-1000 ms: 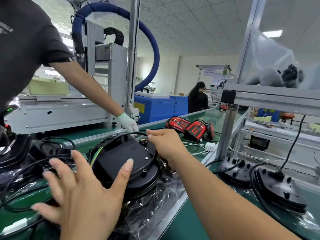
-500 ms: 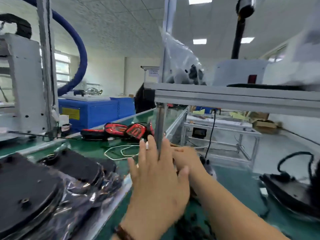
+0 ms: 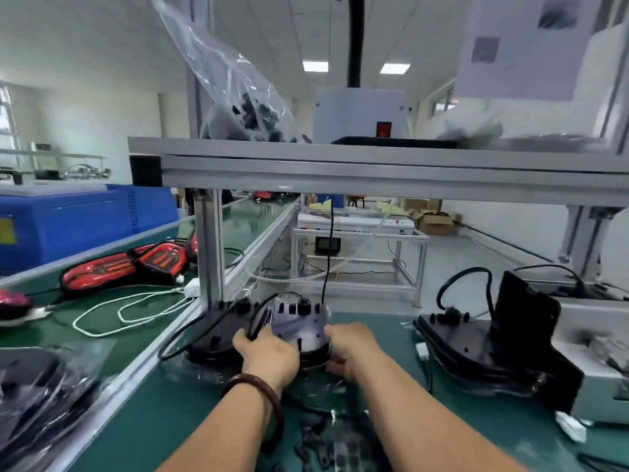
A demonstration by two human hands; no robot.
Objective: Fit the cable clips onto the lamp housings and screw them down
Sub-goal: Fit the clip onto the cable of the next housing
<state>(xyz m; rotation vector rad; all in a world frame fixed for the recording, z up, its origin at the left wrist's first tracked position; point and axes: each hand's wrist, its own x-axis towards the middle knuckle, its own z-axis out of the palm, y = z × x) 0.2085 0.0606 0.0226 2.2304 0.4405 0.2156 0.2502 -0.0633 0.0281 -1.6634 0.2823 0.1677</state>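
A round black lamp housing (image 3: 299,323) lies on the green bench under the aluminium shelf, back side up. My left hand (image 3: 267,352) grips its left edge, fingers curled round the rim and a black cable. My right hand (image 3: 352,349) grips its right edge. A second black housing (image 3: 218,328) lies just left of it, touching. Small black cable clips (image 3: 320,444) are scattered on the bench near my forearms, blurred.
Another black housing with a looped cable (image 3: 476,342) sits at the right beside a grey fixture (image 3: 599,366). Plastic-wrapped housings (image 3: 37,396) lie on the conveyor at left, with red lamps (image 3: 129,264) and white cable beyond. The aluminium shelf (image 3: 374,168) overhangs the bench.
My view swung right from the conveyor to the bench. Both hands left the wrapped housing and now grip the housing under the shelf. The other person is out of view.
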